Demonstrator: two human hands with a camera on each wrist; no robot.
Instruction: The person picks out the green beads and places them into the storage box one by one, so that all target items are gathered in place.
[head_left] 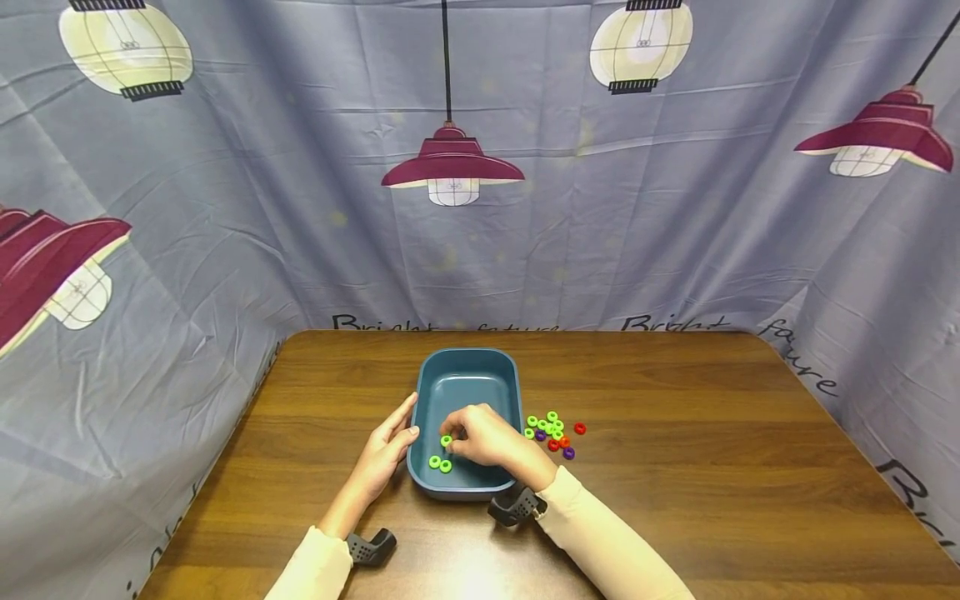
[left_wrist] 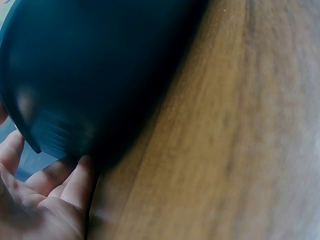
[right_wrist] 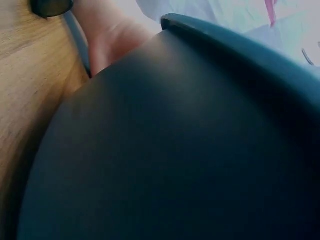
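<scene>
Head view: right hand [head_left: 482, 435] pinches ring [head_left: 446, 444] in tray [head_left: 468, 398], apparently placing; left hand [head_left: 381, 454], fingers outstretched, touches tray; release seems due.

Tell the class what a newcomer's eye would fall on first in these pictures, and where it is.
Probably the bright green rings inside the dark blue tray, near the right hand. Next might come the multicoloured rings on the wooden table, just right of the tray in the head view. Behind, dark red lamps pictured on the grey-blue backdrop also stand out.
</scene>
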